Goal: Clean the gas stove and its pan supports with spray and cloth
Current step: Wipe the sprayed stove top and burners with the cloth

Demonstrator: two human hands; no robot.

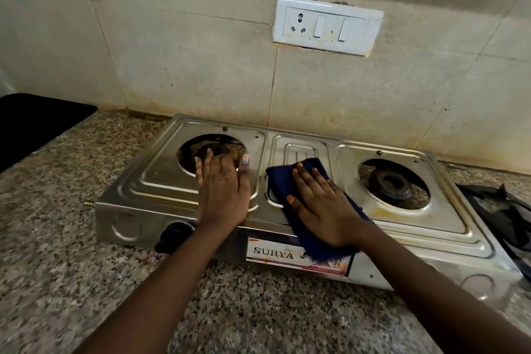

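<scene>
While the right hand [321, 204] presses the blue cloth [290, 181] under straight, slightly spread fingers on the gas stove [161, 169] centre, left hand [222, 190] braces flat, fingers together. Pan supports [500, 210] lie off, right of the fingers on the bench [86, 267]; yellowish stains around the right burner [390, 181] remain, so wiping looks mid-way.

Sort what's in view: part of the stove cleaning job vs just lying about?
Job:
- stove, steel top
- blue cloth, pressed flat by the right hand
- left hand, flat on the stove top
- pan supports, off the stove, on the counter at right

Lying about:
- wall socket
- black mat, far left
</scene>
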